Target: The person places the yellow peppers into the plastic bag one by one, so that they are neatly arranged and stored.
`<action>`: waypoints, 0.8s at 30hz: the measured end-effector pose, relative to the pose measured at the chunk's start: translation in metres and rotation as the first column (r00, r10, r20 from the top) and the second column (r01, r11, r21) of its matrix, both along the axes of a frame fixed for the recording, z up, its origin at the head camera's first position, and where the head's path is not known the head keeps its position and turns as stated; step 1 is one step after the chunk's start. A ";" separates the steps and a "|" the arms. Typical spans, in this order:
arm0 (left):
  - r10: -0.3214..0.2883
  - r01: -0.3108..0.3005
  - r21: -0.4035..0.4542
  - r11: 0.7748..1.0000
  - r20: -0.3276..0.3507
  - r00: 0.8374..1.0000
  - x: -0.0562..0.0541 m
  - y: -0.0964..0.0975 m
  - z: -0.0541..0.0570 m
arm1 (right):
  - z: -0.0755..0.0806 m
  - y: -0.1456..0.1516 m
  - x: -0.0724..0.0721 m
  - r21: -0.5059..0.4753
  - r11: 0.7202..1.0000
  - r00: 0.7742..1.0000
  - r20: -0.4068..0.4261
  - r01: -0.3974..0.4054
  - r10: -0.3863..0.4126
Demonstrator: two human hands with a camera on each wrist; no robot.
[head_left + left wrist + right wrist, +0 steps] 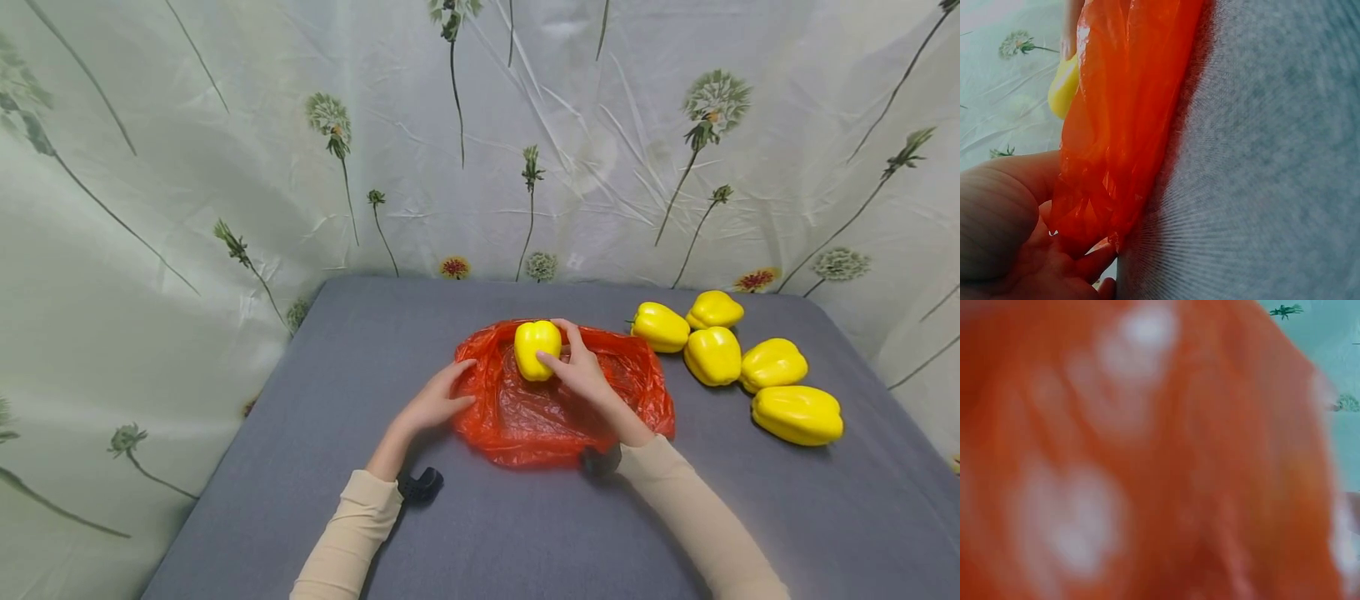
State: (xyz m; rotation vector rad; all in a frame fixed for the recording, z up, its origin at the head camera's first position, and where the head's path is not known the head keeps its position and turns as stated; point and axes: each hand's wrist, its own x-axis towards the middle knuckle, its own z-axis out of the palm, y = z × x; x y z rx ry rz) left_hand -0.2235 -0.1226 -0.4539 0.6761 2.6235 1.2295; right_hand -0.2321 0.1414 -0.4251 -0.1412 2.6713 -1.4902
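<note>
A red plastic bag (525, 425) lies spread on the grey table with its mouth facing up. My right hand (585, 375) holds a yellow bell pepper (537, 350) over the bag's far part, thumb on its near side. At the bag's left edge is my left hand (435, 402), its thumb and fingers around the plastic. Close up in the left wrist view, the red plastic (1129, 119) hides the thumb's tip, and the fingers (1094, 262) lie low by the table. Blurred red plastic (1147, 450) fills most of the right wrist view, hiding the right hand's grip.
Several yellow bell peppers (712, 357) lie in a group to the right of the bag, the nearest (798, 415) close to the table's right side. A curtain with dandelion prints (420, 167) hangs behind the grey table (337, 358). Dark bands sit at both wrists.
</note>
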 end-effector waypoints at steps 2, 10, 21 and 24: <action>-0.003 0.003 0.002 1.000 0.000 1.000 0.000 0.000 0.001 | -0.002 -0.003 -0.001 -0.014 1.000 1.000 -0.007 0.001 -0.001; -0.002 0.002 -0.001 1.000 0.000 1.000 0.002 0.000 0.001 | -0.010 -0.013 -0.002 -0.045 0.999 0.999 -0.026 0.027 -0.028; 0.005 -0.005 -0.010 1.000 0.003 1.000 0.003 0.001 0.003 | -0.015 -0.019 -0.006 -0.040 0.999 0.999 -0.013 0.034 -0.034; 0.008 -0.008 -0.006 1.000 0.003 1.000 0.002 0.001 0.002 | -0.015 -0.020 -0.007 -0.035 0.999 0.999 -0.006 0.038 -0.038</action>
